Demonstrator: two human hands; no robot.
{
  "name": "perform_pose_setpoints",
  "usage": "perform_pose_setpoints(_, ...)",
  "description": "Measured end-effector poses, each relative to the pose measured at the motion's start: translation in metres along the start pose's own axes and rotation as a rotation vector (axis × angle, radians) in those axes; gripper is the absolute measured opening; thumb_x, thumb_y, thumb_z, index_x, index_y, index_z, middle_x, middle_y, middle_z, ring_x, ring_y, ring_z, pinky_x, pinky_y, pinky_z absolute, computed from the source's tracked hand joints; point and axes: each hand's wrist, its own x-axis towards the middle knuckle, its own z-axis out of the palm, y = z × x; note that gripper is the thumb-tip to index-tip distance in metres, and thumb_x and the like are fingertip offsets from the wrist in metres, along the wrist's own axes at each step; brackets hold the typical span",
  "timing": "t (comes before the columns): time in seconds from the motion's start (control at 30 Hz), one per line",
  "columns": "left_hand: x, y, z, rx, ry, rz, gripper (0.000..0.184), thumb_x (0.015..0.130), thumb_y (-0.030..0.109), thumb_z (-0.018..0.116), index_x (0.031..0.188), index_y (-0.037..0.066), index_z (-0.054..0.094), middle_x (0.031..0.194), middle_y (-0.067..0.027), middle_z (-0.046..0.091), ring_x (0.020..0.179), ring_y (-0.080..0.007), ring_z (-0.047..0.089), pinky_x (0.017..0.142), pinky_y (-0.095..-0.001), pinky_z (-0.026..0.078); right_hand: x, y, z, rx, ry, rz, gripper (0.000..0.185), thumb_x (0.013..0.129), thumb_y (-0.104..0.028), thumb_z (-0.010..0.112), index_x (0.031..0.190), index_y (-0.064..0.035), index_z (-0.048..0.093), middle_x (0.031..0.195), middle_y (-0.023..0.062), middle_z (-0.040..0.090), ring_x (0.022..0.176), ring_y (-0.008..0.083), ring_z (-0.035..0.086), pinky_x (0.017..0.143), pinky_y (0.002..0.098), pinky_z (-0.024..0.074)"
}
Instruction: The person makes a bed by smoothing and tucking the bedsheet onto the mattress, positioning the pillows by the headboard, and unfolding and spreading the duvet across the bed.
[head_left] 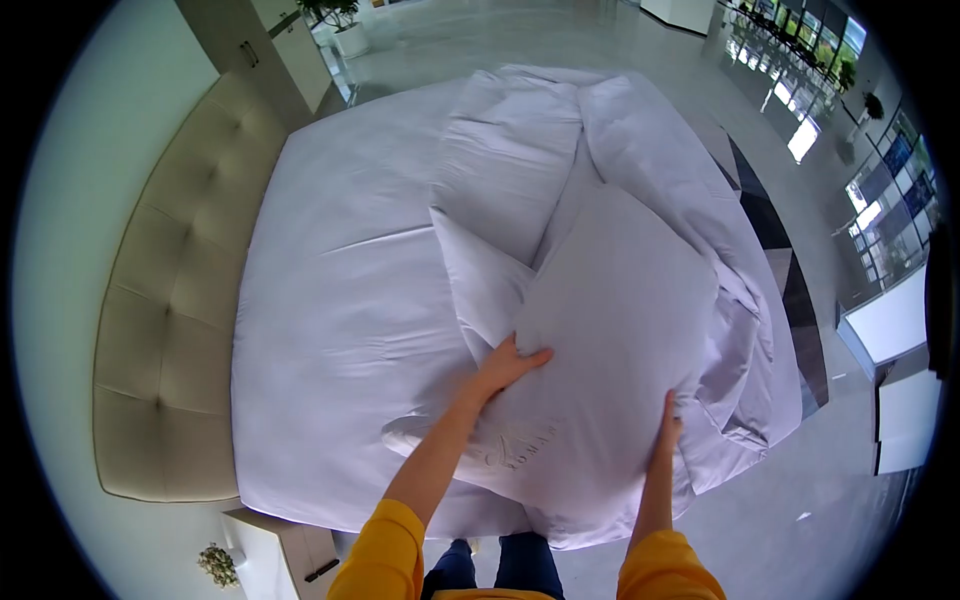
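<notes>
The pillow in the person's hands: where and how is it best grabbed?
Probably by two opposite side edges, one hand each, coming from the near side of the bed. The pillow is wide and looks soft, so two grips should limit sagging. The left hand and right hand are at those edges.

Smooth matt cloth pillow (615,300); glossy floor (560,35).
</notes>
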Motion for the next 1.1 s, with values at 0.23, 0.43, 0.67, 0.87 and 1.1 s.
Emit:
perform_pose_setpoints(0.23,-0.089,0.066,-0.013,-0.018,0.221,-0.045,0.044,0.071,0.031,0.062,0.100,-0.001,0.053,0.084,-0.0092,0.058,0.077,-0.0155,0.055,0.067,-0.0261,0.044,-0.076,-0.115,-0.014,0.230,0.088,-0.428,0.046,0.075,-0.032,0.056,0.099,0.0070,0.049,0.088,0.0128,0.053,0.076,0.0180,0.049,0.067,0.0264,0.0401)
perform_pose_setpoints(0.43,-0.184,0.048,-0.091,-0.409,0.337,0.049,0.039,0.070,0.025,0.064,0.095,-0.003,0.054,0.081,-0.0086,0.058,0.072,-0.0152,0.056,0.062,-0.0266,0.045,-0.169,-0.133,0.066,0.356,-0.110,-0.465,0.032,0.076,-0.023,0.058,0.088,0.0062,0.057,0.075,0.0090,0.057,0.062,0.0133,0.051,0.056,0.0232,0.0417)
perform_pose_setpoints(0.67,-0.318,-0.021,-0.239,-0.458,0.643,0.188,0.030,0.069,0.018,0.065,0.091,-0.002,0.056,0.080,-0.0052,0.058,0.072,-0.0121,0.054,0.064,-0.0246,0.043,-0.290,-0.086,0.208,0.201,-0.268,-0.574,0.031,0.073,-0.019,0.062,0.087,0.0080,0.058,0.079,0.0090,0.058,0.064,0.0128,0.053,0.061,0.0220,0.0408)
perform_pose_setpoints(0.87,-0.415,-0.099,-0.407,-0.491,0.692,0.183,0.024,0.068,0.017,0.065,0.083,-0.001,0.058,0.076,-0.0036,0.058,0.067,-0.0105,0.054,0.061,-0.0234,0.042,-0.418,0.008,0.354,0.156,-0.288,-0.681,0.034,0.074,-0.023,0.061,0.083,0.0097,0.058,0.078,0.0084,0.058,0.069,0.0124,0.052,0.065,0.0232,0.0407)
perform_pose_setpoints(1.1,-0.451,-0.138,-0.526,-0.525,0.865,0.173,0.024,0.067,0.011,0.065,0.084,-0.003,0.058,0.075,-0.0064,0.059,0.065,-0.0132,0.055,0.060,-0.0243,0.042,-0.526,0.028,0.453,0.114,-0.474,-0.450,0.048,0.074,-0.021,0.061,0.107,0.0089,0.045,0.106,0.0137,0.050,0.095,0.0189,0.047,0.083,0.0258,0.0346)
